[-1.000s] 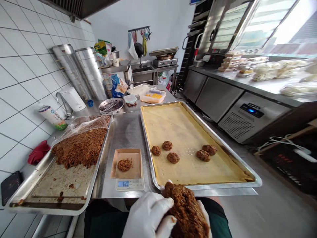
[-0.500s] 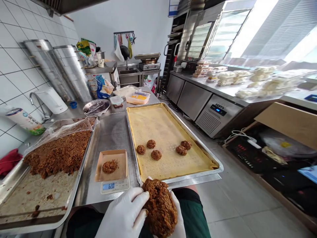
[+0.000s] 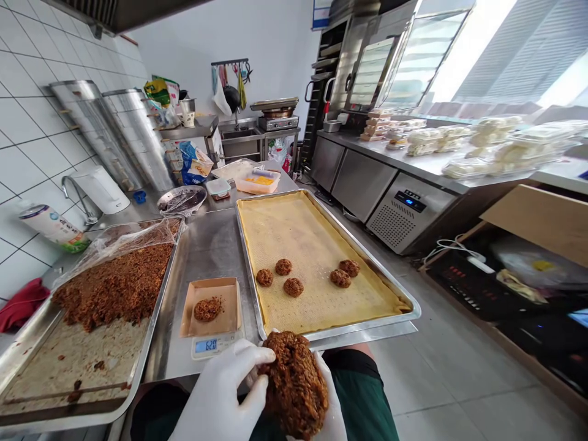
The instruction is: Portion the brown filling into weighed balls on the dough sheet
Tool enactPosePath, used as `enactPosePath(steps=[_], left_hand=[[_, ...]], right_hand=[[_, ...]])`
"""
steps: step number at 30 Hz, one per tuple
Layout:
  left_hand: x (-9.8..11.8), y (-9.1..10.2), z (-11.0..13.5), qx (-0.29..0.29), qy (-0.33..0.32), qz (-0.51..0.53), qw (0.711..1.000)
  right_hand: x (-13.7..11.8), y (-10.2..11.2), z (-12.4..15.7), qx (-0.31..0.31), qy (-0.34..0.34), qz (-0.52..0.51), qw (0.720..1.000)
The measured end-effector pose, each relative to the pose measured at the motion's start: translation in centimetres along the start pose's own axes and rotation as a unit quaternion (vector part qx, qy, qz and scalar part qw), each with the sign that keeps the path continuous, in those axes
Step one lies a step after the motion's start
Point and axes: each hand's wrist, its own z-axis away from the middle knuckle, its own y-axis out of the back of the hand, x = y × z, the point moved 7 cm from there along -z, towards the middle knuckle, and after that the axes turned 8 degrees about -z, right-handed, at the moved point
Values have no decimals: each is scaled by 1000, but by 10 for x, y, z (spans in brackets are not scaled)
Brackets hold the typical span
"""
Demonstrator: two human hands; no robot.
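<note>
Closest in, at six o'clock, both gloved hands share a big lump of brown mix (image 3: 294, 383), held in the air just off the desk's front edge. The left hand (image 3: 225, 392) curls around its left flank, fingertips pressed into the surface. The right hand (image 3: 333, 413) lies cupped and open beneath it, mostly hidden. The lump looks shredded, moist and clumpy. It is probably soft and sticky rather than stiff and likely to shed crumbs, so it is best supported from below and pinched at an edge, not squeezed.

At eleven o'clock from the lump, a small digital scale (image 3: 211, 345) carries a shallow brown paper tray (image 3: 214, 294) with one ragged portion (image 3: 206, 308) in it. At twelve to one o'clock sits a steel baking tray (image 3: 349, 329) lined with a yellow perforated mat (image 3: 294, 233). On the mat are five rounded patties (image 3: 293, 287), three in one cluster and two in another.

At ten o'clock a second steel tray (image 3: 68, 361) holds a heap of the same loose mix (image 3: 114, 285), with clear film (image 3: 119, 242) crumpled at its far end. The brushed-steel desk (image 3: 214, 245) runs on to a metal bowl (image 3: 181, 199) and a plastic tub (image 3: 260, 181) with yellow contents.
</note>
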Motion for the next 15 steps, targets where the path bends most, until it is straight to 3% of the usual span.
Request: enactPosePath(steps=[8,15], left_hand=[[-3,-10,7,-4,52,-19,998],[-3,-6,4,59,19,-45,997]], right_hand=[[0,-3,-1,-10,32,20,999],[0,0,1,-1,36,20,999]])
